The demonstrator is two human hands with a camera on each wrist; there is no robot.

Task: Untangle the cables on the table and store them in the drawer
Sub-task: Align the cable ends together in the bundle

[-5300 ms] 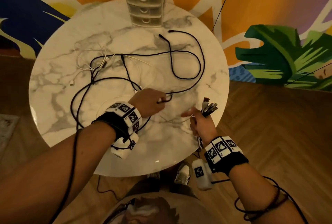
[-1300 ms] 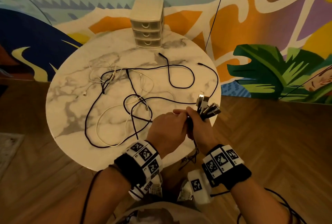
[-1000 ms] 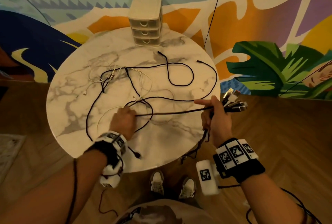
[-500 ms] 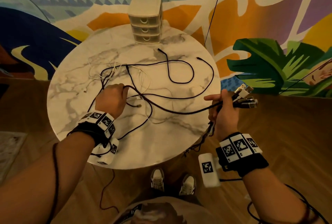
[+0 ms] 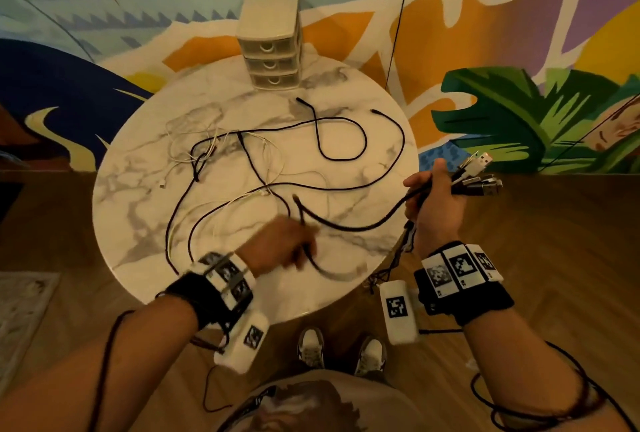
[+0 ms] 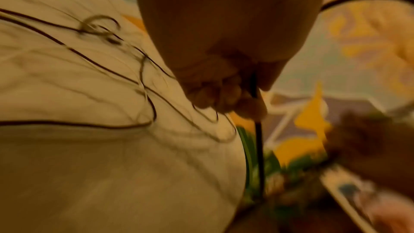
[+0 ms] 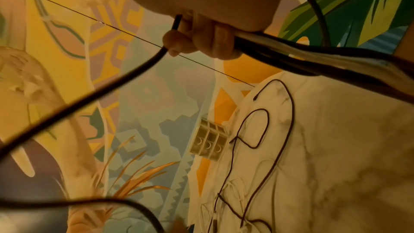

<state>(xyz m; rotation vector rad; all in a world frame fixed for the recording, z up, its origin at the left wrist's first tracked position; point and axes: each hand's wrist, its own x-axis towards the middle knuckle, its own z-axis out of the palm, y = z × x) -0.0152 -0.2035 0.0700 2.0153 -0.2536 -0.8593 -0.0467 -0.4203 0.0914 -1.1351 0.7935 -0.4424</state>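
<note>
Black cables (image 5: 363, 141) and thin white cables (image 5: 207, 151) lie tangled across the round marble table (image 5: 138, 217). My right hand (image 5: 434, 203) is off the table's right edge and grips a bundle of cable plug ends (image 5: 479, 175), also seen from below as the bundle (image 7: 291, 54). One black cable (image 5: 360, 225) sags from that fist to my left hand (image 5: 287, 248). The left hand is blurred over the near side of the table and grips this black cable (image 6: 257, 130). A small cream drawer unit (image 5: 272, 47) with three shut drawers stands at the table's far edge.
A painted mural wall (image 5: 519, 33) rises right behind the table. Wooden floor (image 5: 554, 241) surrounds it, with a pale rug (image 5: 17, 310) at the left. My shoes (image 5: 341, 352) stand close to the table's near edge. A thin dark wire (image 5: 398, 16) hangs down by the wall.
My left hand has slid along the black cable from the tangle at the table's middle left to the near side, closer to my right hand. The cable between the hands now sags.
</note>
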